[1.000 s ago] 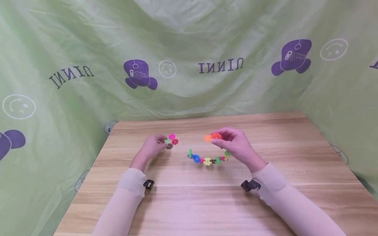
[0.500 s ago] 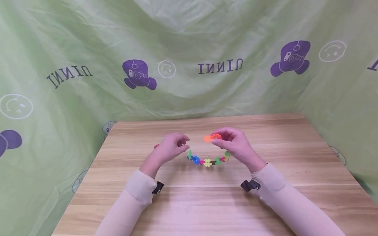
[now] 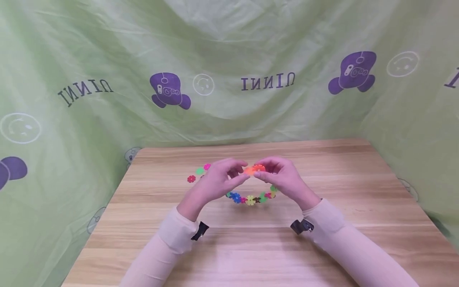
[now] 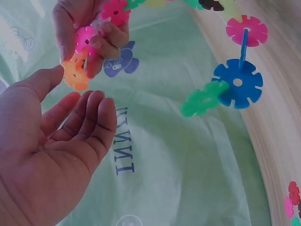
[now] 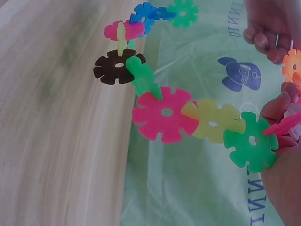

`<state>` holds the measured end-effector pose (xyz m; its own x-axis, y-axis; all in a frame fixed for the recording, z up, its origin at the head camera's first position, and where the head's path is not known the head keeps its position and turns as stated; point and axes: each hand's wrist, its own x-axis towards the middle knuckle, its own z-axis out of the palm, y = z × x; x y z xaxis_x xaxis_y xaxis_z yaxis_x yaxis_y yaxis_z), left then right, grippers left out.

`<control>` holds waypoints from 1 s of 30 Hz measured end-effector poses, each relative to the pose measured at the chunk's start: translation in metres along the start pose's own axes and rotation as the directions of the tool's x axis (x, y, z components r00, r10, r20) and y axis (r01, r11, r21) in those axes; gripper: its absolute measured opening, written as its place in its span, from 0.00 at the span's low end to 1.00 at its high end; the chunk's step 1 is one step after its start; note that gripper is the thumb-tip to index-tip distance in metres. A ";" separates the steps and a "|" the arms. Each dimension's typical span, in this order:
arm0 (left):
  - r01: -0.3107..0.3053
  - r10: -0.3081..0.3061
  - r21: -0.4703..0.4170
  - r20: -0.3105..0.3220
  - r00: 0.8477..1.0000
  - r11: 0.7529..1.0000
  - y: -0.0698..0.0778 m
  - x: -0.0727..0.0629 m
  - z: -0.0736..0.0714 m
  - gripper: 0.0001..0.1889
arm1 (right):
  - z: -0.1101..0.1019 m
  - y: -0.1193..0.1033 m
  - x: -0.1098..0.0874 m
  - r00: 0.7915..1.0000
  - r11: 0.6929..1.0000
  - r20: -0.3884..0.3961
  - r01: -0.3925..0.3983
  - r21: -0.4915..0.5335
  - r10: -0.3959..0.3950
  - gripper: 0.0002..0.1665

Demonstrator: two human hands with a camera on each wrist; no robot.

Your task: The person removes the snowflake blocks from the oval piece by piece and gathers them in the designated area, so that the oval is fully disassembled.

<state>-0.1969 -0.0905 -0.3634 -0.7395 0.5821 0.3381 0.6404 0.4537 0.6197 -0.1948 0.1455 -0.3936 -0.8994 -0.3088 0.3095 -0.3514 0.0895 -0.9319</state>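
Observation:
My right hand [image 3: 283, 177] grips a chain of slotted, flower-shaped plastic discs above the table. An orange disc [image 4: 75, 75] forms one end, sticking out past the right fingertips. From the same hand the rest of the chain droops in a curve, through a pink disc [image 5: 160, 123] and a blue disc [image 4: 237, 84] to a green disc [image 4: 202, 100] at the other end. My left hand [image 3: 218, 179] is at the orange end. Its thumb tip comes right up to that disc's edge, while the loosely bent fingers lie just below it, apart from the disc in the left wrist view.
Loose flower discs lie on the table [image 3: 229, 255] beyond my left hand, among them a red disc [image 3: 191, 179], a green disc [image 3: 199, 171] and a magenta disc [image 3: 207, 166]. A green printed cloth [image 3: 229, 115] hangs behind the table and along both sides.
My left hand has left the loose discs and moved right to the orange end of the chain. The right hand and the hanging chain have stayed nearly in place.

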 end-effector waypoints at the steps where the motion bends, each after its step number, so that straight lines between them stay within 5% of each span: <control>1: -0.010 0.010 -0.005 0.002 1.000 1.000 0.000 0.000 0.000 0.17 | 0.001 0.000 0.001 1.000 1.000 0.002 0.002 -0.002 -0.002 0.15; 13: -0.082 0.082 -0.026 0.000 0.997 0.996 -0.001 0.002 0.002 0.14 | 0.009 -0.002 0.001 0.997 0.998 0.058 0.056 0.022 -0.057 0.15; 20: -0.118 0.113 -0.041 -0.096 0.989 0.992 0.000 0.003 0.000 0.11 | 0.008 0.001 -0.003 0.995 0.995 0.081 0.042 0.094 -0.049 0.22; 25: -0.072 0.045 -0.135 -0.191 0.981 0.988 -0.002 0.005 -0.002 0.11 | 0.006 0.004 -0.003 0.993 0.985 0.070 0.085 0.148 -0.096 0.26; 30: 0.047 -0.099 -0.253 -0.197 0.975 0.966 -0.001 0.004 -0.003 0.12 | 0.006 0.003 -0.002 0.993 0.986 0.036 0.106 0.130 -0.112 0.25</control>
<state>-0.2012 -0.0905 -0.3608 -0.8256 0.3896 0.4082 0.5318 0.2951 0.7938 -0.1920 0.1406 -0.3984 -0.8446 -0.3506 0.4046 -0.4081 -0.0677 -0.9104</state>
